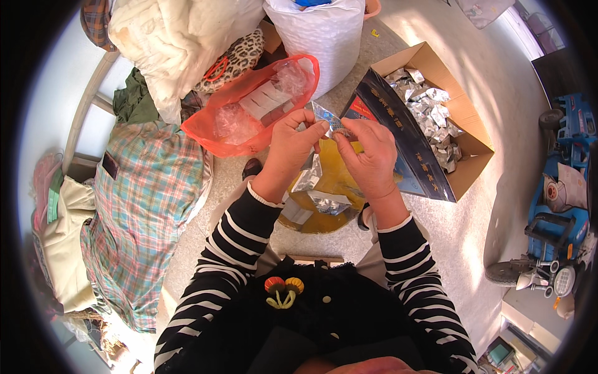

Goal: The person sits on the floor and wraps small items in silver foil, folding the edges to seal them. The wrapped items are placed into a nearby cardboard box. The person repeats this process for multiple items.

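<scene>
Between my two hands is a small folded piece of silver foil paper [324, 117], with a blue pattern on its face. My left hand [292, 147] pinches its left side between thumb and fingers. At its lower right edge, the thumb and fingertips of my right hand [371, 152] grip it too. Below my hands stands a round, yellowish surface [322, 226], perhaps a low stool top. Lying on it are a shiny folded foil piece [329, 203], another foil piece [310, 175] and a pale paper stack [295, 212]. My wrists hide part of that surface.
An open cardboard box [472, 126] at right holds many folded foil pieces [434, 112]. A red plastic bag [198, 124] with clear wrapping and paper lies ahead-left, beside a white woven sack [322, 51]. Plaid cloth [145, 201] covers something at left; a blue toy vehicle [556, 219] stands far right.
</scene>
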A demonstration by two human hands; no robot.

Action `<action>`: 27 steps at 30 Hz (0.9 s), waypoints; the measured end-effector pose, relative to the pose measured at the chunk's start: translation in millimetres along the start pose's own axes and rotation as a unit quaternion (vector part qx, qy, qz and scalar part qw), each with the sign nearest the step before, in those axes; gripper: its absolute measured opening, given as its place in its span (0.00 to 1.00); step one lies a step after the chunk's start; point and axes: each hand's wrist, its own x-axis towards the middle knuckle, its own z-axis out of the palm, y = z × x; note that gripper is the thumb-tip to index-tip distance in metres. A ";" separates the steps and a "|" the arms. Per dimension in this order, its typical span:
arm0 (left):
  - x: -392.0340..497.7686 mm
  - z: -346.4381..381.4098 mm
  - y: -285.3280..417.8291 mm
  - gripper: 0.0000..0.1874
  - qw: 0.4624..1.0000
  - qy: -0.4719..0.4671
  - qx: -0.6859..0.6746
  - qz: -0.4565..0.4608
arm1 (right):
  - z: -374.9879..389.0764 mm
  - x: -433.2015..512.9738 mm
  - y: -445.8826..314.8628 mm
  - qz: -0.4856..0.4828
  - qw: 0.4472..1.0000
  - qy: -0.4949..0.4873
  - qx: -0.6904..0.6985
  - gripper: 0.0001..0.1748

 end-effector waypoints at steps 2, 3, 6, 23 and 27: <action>-0.3 -0.2 0.4 0.05 1.000 -0.003 0.001 0.003 | 0.0 0.4 -0.3 -0.017 1.000 0.005 -0.004 0.14; -0.5 -0.3 0.5 0.05 1.000 -0.005 0.000 0.006 | -0.1 0.6 -0.3 -0.024 1.000 0.009 -0.006 0.14; -0.7 -0.3 0.7 0.05 1.000 -0.007 0.007 0.006 | -1.1 1.3 -0.6 -0.052 0.998 0.010 -0.039 0.14; 0.6 -4.9 10.2 0.04 0.998 -0.042 0.055 0.011 | -21.6 4.1 21.3 0.395 0.811 -0.238 0.360 0.08; -0.6 -8.6 22.7 0.07 0.987 -0.112 -0.112 -0.027 | -30.5 3.9 24.7 0.402 0.756 -0.285 0.431 0.09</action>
